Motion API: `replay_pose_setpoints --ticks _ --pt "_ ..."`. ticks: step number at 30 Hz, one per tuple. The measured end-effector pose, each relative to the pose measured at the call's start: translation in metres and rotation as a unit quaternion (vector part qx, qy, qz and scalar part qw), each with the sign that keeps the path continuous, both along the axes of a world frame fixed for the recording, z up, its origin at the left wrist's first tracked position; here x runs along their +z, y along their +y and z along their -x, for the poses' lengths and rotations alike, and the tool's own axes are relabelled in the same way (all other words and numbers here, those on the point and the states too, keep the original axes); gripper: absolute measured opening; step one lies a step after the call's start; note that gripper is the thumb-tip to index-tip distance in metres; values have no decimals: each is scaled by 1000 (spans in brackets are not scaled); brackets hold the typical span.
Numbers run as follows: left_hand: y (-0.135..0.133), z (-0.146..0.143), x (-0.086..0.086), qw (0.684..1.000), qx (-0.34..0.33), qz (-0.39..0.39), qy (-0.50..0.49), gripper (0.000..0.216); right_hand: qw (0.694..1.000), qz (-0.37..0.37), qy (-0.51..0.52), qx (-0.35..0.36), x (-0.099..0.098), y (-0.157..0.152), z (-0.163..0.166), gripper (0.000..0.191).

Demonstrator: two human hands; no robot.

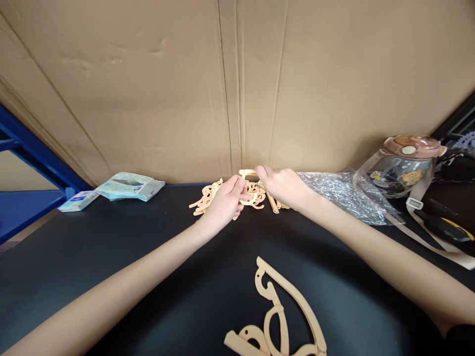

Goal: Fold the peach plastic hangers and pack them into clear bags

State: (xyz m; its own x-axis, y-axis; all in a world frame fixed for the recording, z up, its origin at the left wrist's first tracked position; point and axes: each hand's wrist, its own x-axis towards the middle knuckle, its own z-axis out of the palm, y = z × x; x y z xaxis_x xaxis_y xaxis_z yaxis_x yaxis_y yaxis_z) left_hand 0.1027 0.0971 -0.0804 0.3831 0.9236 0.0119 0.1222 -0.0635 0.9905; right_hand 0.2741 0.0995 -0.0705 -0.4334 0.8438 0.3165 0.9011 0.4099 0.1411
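Observation:
A pile of thin, pale wooden cut-out pieces [208, 198] lies at the far edge of the black table [111, 257], against a cardboard wall. My left hand [224, 202] reaches into the pile, its fingers pinched on a curved wooden piece [253, 199]. My right hand [284, 187] is curled over the same pile, fingertips gripping a piece [248, 173] at the top. Both arms stretch forward. Near me lies a larger joined wooden shape [278, 316] with curved arches.
A crumpled clear plastic bag [345, 193] lies right of the pile. A water bottle with a brown lid [404, 165] and strap sits at the far right, beside a dark tool [445, 227]. Two tissue packs [129, 186] rest far left. A blue metal frame [25, 148] stands left.

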Motion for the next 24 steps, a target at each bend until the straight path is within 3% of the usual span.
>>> replay_pose_setpoints --ticks 3,7,12,16,24 --pt "-1 -1 -10 999 12 -30 17 32 997 53 64 10 -10 5 3 21" --pt "3 5 -11 996 4 -73 43 29 973 108 202 27 0 7 -3 18" --pt "33 29 5 993 55 -55 84 19 912 136 385 28 17 10 -18 31" --pt "51 44 6 989 106 -38 100 14 862 171 475 39 22 13 -25 23" --pt "47 2 -6 990 61 -19 128 19 781 222 584 15 30 16 -35 9"
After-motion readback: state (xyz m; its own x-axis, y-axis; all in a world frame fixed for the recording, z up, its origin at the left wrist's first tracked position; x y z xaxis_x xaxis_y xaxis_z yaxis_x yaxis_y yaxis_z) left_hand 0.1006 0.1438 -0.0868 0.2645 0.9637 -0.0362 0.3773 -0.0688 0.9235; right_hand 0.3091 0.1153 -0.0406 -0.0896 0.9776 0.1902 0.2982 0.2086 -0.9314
